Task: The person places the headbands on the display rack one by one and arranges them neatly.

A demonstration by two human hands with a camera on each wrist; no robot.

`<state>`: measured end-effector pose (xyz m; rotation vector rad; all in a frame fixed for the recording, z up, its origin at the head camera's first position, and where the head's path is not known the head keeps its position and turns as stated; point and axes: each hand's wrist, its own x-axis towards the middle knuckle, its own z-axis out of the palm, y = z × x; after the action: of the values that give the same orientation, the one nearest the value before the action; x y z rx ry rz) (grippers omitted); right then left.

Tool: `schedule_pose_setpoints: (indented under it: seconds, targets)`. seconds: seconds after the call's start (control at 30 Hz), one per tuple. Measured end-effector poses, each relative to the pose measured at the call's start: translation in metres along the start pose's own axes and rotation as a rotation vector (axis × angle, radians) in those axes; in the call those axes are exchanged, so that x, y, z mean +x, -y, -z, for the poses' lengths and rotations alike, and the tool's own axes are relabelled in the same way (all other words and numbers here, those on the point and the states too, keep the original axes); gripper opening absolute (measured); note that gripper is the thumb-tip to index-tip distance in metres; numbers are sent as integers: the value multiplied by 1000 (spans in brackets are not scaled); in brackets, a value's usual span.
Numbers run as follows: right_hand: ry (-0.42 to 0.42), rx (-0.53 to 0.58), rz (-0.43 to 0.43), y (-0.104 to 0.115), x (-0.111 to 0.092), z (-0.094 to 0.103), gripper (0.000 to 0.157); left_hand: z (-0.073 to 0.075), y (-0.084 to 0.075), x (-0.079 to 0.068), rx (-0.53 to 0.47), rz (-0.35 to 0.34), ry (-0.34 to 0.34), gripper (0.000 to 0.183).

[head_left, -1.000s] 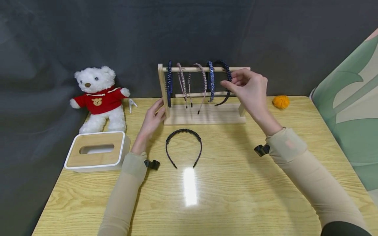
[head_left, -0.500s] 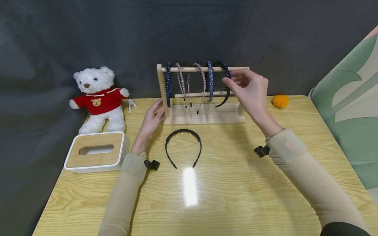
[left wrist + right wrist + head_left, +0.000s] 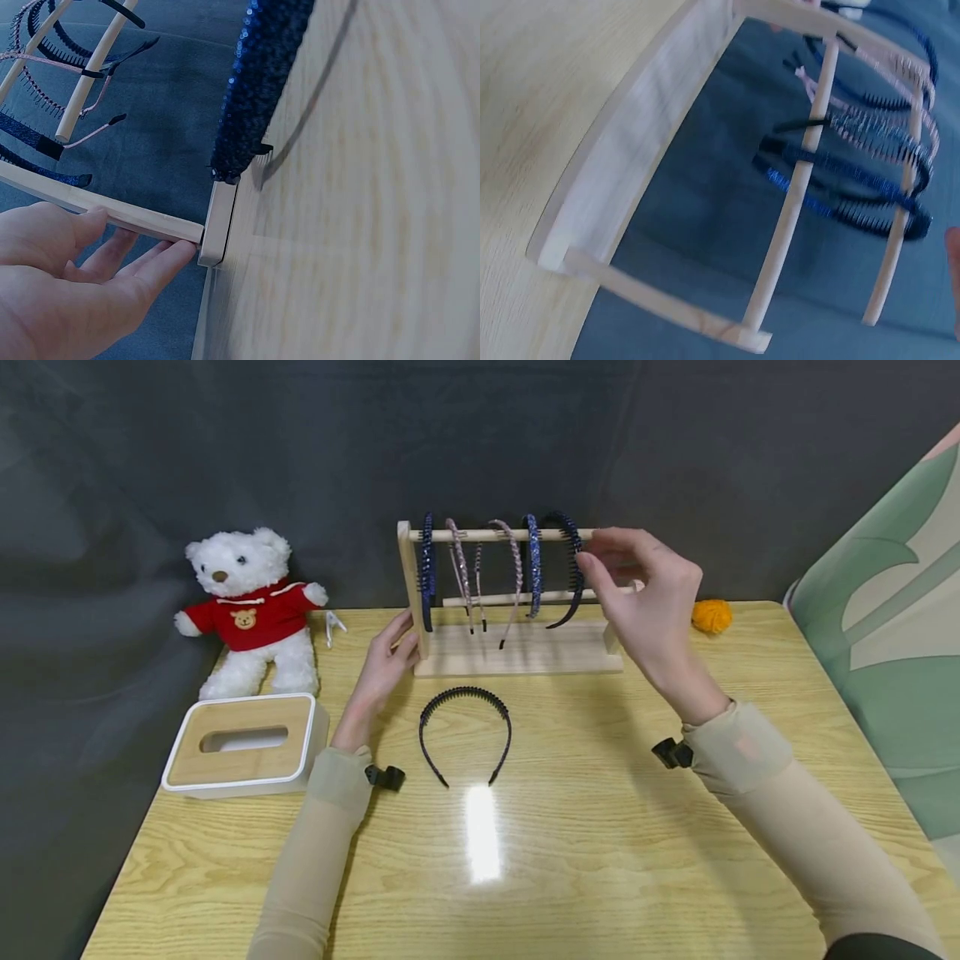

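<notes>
My left hand is at the left post of a wooden headband rack. Its fingers and thumb touch the post from outside in the left wrist view. Several headbands hang on the upper bar: dark blue at the left, pink ones mid-bar, then a glittery blue headband and a black toothed headband rightmost. My right hand is just right of the black one, fingers loosely bent and holding nothing; only a fingertip shows in the right wrist view. Another black headband lies on the table.
A white teddy bear in a red sweater sits at the left, behind a tissue box with a wooden lid. A small white clip-like thing lies beside the bear. An orange yarn ball is at the back right of the table.
My right hand has come off the black headband and moved slightly to the right. That headband stays hanging at the right of the bar. The left hand has kept its place.
</notes>
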<state>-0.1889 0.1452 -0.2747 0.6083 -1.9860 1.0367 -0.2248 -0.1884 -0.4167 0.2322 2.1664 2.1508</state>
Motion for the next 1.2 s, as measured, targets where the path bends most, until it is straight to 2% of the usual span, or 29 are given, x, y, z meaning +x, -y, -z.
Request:
schedule_pose_setpoints:
  seconds: [0.17, 0.33, 0.4, 0.47, 0.63, 0.87, 1.0, 1.2]
  targets:
    - [58, 61, 129, 17, -12, -12, 19, 0, -2, 0, -1, 3, -2, 54]
    - [205, 67, 218, 24, -34, -29, 38, -1, -3, 0, -1, 4, -3, 53]
    - [267, 85, 239, 24, -45, -37, 39, -1, -3, 0, -1, 3, -4, 53]
    - [318, 112, 240, 22, -57, -46, 34, -1, -2, 0, -2, 2, -4, 53]
    - [459, 117, 154, 15, -86, -64, 33, -1, -1, 1, -7, 3, -3, 54]
    - [696, -42, -58, 8, -107, -85, 43, -1, -1, 1, -7, 6, 2, 54]
    - [759, -92, -126, 1, -109, -93, 44, -1, -2, 1, -9, 8, -1, 54]
    - [825, -107, -153, -7, -111, -102, 42, 0, -2, 0, -3, 8, -7, 54]
